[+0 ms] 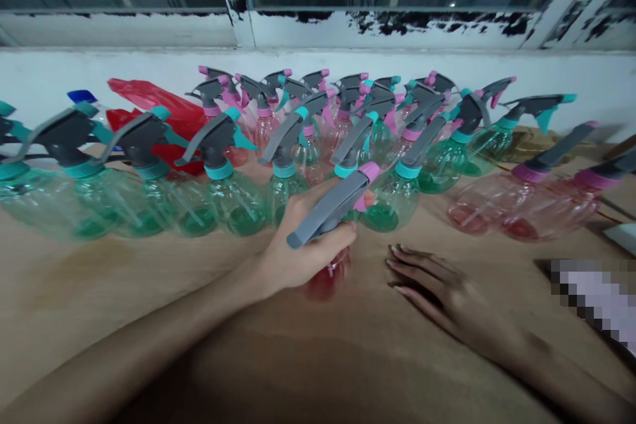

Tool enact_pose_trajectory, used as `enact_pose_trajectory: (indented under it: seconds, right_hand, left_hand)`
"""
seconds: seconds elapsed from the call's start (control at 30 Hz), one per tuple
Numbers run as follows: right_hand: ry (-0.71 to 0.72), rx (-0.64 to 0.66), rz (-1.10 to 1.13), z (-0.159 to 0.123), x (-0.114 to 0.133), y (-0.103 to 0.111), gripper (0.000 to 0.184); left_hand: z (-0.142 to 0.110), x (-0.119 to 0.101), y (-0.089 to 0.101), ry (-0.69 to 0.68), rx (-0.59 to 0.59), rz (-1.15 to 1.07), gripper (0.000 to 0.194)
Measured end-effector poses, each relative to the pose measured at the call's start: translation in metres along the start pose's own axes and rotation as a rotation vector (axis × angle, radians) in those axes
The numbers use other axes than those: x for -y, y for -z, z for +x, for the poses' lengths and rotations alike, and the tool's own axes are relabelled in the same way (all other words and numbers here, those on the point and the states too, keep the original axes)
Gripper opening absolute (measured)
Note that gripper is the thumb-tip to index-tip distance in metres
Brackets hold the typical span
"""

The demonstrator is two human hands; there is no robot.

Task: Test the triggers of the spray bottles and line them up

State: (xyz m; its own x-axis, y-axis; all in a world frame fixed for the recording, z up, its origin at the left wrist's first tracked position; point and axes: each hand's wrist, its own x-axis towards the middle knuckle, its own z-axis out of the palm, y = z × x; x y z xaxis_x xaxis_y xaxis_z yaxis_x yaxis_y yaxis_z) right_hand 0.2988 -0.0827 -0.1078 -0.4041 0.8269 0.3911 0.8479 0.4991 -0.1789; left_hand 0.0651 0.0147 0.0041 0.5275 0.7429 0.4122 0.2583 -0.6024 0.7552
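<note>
My left hand is wrapped round the neck of a pink spray bottle with a grey trigger head and pink nozzle, which stands on the wooden table. My right hand lies flat on the table just right of that bottle, fingers stretched out, holding nothing. Directly behind the held bottle stands a row of green spray bottles with grey and teal heads.
Several more pink and green spray bottles crowd the back of the table against the white wall. Two pink bottles lie on their sides at right. A red plastic bag sits at back left. A blurred flat object lies at the right edge.
</note>
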Motion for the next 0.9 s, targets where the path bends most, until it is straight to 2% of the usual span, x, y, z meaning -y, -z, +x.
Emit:
enact_pose_trajectory:
  seconds: [0.73, 0.9]
  right_hand:
    - [-0.016, -0.011, 0.007, 0.0010, -0.0022, -0.0001, 0.037]
    - [0.003, -0.016, 0.004, -0.0005, -0.0028, 0.0001, 0.038]
  left_hand:
    - [0.0000, 0.0015, 0.0013, 0.005, 0.031, 0.030, 0.007]
    - [0.0009, -0.0036, 0.0054, -0.060, 0.043, 0.046, 0.011]
